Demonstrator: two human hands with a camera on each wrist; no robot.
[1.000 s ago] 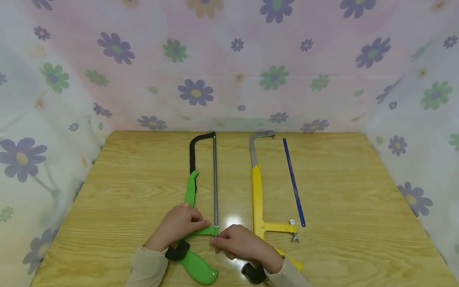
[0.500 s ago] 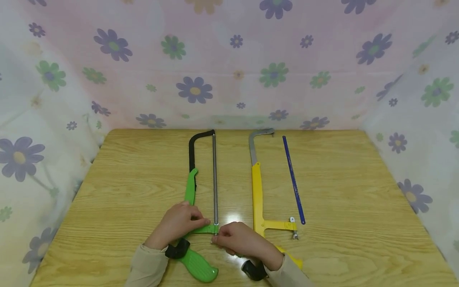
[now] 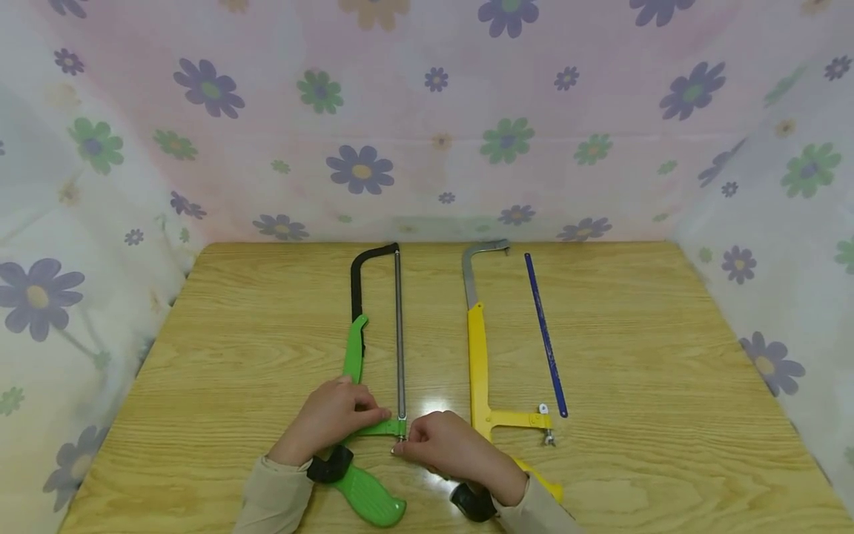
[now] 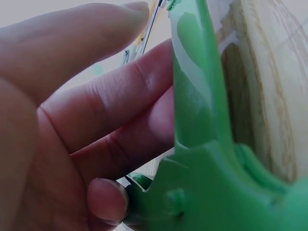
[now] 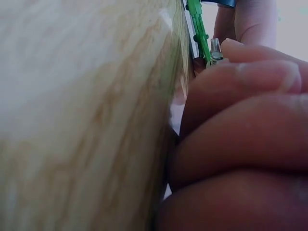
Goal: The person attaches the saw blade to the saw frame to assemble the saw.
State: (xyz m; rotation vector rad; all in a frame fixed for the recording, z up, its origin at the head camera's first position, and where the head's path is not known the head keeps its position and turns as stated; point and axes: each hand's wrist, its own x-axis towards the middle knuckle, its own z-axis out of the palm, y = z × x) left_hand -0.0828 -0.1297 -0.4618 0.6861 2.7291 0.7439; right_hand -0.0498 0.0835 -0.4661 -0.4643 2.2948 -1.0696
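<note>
A green hacksaw [image 3: 371, 497] with a black front arm lies on the table, a grey blade [image 3: 400, 334] fitted along its open side. My left hand [image 3: 327, 419] grips its frame near the lower green arm; in the left wrist view the fingers curl behind the green frame [image 4: 197, 96]. Beside the blade's near end, my right hand [image 3: 447, 449] pinches the small metal wing nut [image 5: 216, 47] between thumb and index finger. The other right fingers are curled close to the tabletop, and they partly hide the wing nut in the head view.
To the right lies a yellow hacksaw frame [image 3: 478, 363] with no blade in it, its handle partly behind my right wrist. A loose blue blade [image 3: 545, 334] lies farther right. Flowered cloth [image 3: 427, 170] hangs around the wooden table [image 3: 667, 415].
My right thumb and index finger have shifted slightly at the wing nut. The left hand, both hacksaws and the blue blade stay put; the head view has tilted a little.
</note>
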